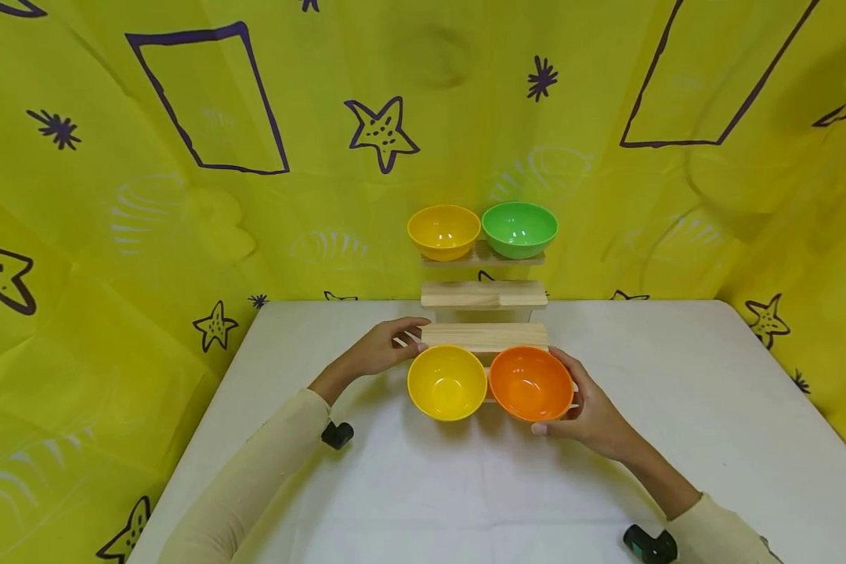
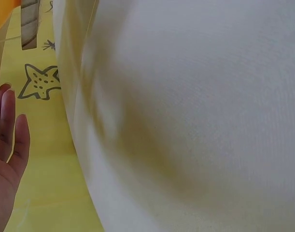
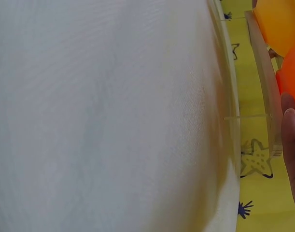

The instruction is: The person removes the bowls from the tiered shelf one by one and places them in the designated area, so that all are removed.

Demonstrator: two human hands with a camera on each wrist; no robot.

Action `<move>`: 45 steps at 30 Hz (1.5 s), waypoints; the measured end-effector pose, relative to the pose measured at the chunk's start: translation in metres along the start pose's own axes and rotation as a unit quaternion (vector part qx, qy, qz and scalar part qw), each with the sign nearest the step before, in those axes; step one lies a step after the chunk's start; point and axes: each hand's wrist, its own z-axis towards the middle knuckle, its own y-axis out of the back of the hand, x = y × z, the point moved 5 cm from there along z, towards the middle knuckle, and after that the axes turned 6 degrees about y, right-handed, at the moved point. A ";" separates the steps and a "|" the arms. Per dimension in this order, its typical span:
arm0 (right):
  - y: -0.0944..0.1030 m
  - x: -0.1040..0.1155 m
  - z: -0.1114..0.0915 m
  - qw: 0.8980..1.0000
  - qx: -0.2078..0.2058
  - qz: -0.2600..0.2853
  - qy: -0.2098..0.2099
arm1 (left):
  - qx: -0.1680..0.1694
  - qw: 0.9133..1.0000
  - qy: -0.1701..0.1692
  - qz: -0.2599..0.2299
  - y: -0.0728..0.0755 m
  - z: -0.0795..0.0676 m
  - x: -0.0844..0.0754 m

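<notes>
My right hand (image 1: pixel 595 419) holds the orange bowl (image 1: pixel 531 384) at its right side, the thumb in front and the fingers around the far side. In the right wrist view, the thumb lies against this bowl (image 3: pixel 293 77). Beside it on the lowest level of a stepped wooden rack (image 1: pixel 485 337) sits a yellow bowl (image 1: pixel 447 384). My left hand (image 1: pixel 384 346) is at the rack's left end, fingertips by the slat and thumb close to the yellow bowl. Loosely extended fingers of the left hand (image 2: pixel 7 145) show in the left wrist view.
A yellow-orange bowl (image 1: pixel 444 233) and a green bowl (image 1: pixel 520 230) stand side by side on the top slat. The rack has clear side supports. It stands on a white-covered table (image 1: pixel 423 501) against a yellow patterned cloth (image 1: pixel 310 196).
</notes>
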 end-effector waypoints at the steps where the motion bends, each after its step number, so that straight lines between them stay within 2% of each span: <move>1: 0.000 0.000 0.000 1.000 0.000 -0.002 -0.001 | 0.001 1.000 -0.001 0.001 0.000 0.000 0.000; 12: 0.001 0.002 -0.001 1.000 0.001 -0.026 -0.011 | 0.003 1.000 -0.010 0.007 0.000 0.001 -0.001; 26: 0.003 0.000 -0.002 1.000 -0.005 -0.019 -0.002 | 0.000 1.000 -0.012 0.004 0.000 0.002 0.002; 45: 0.018 0.013 -0.006 1.000 -0.009 -0.021 0.010 | -0.002 1.000 -0.009 0.001 0.000 0.003 0.004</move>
